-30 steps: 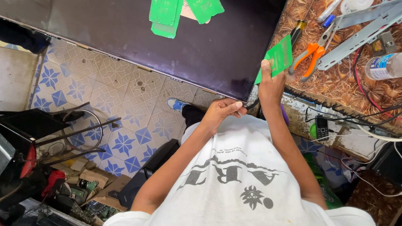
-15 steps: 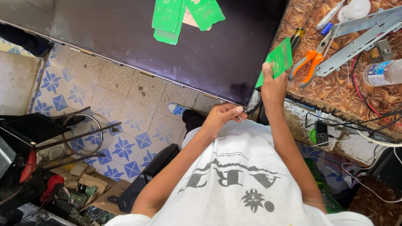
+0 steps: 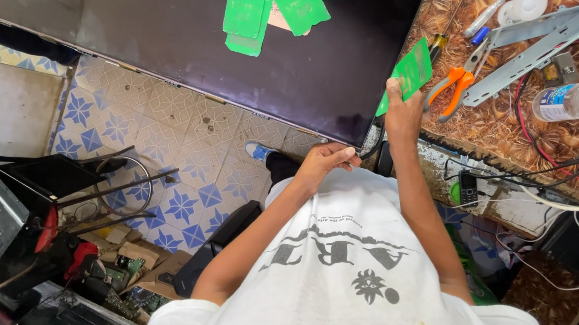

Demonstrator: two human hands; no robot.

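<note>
Over blue-patterned floor tiles (image 3: 178,201), your right hand (image 3: 402,113) pinches the small green circuit board (image 3: 411,71) while your left hand (image 3: 325,160) grips the big dark flat panel's edge (image 3: 294,116) (board lifted clear); set it aside carefully.

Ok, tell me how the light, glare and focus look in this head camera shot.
Head view: bright, even light; the dark panel carries a pale glare streak at its upper left; the lower right corner falls into shadow. The right hand holding the green board and the left hand at the panel's edge look sharp. The wide lens bends the panel edge and stretches the white shirt near the bottom.
</note>
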